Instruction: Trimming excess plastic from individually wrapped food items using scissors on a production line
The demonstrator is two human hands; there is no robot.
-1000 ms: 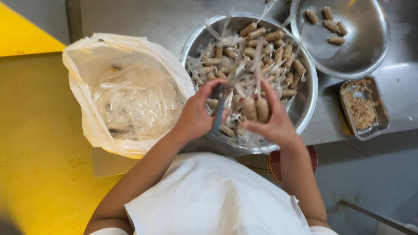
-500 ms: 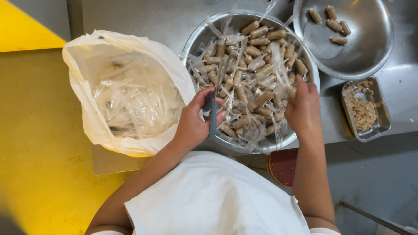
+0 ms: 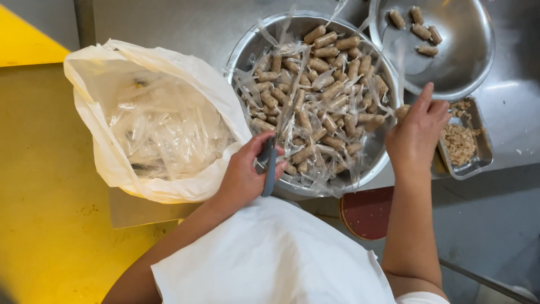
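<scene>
My left hand [image 3: 243, 175] is closed around a grey-handled pair of scissors [image 3: 269, 167] at the near rim of a large steel bowl [image 3: 235, 58]. The bowl is full of brown sausage pieces tangled in clear plastic wrappers [image 3: 315, 95]. At the bowl's right rim my right hand [image 3: 417, 135] pinches one bare sausage piece [image 3: 401, 111] between its fingertips. It hovers between the large bowl and a second steel bowl [image 3: 455, 67] at the upper right that holds several unwrapped pieces.
A white plastic bag [image 3: 157, 121] with crumpled clear wrappers stands open on the left. A small steel tray [image 3: 475, 163] of brown crumbs sits beside my right hand. A red round stool top [image 3: 368, 213] shows below the counter edge. My white apron [image 3: 270, 259] fills the foreground.
My right hand has left the middle of the large bowl and moved right to its rim with a sausage piece. My left hand with the scissors has drawn back to the near rim.
</scene>
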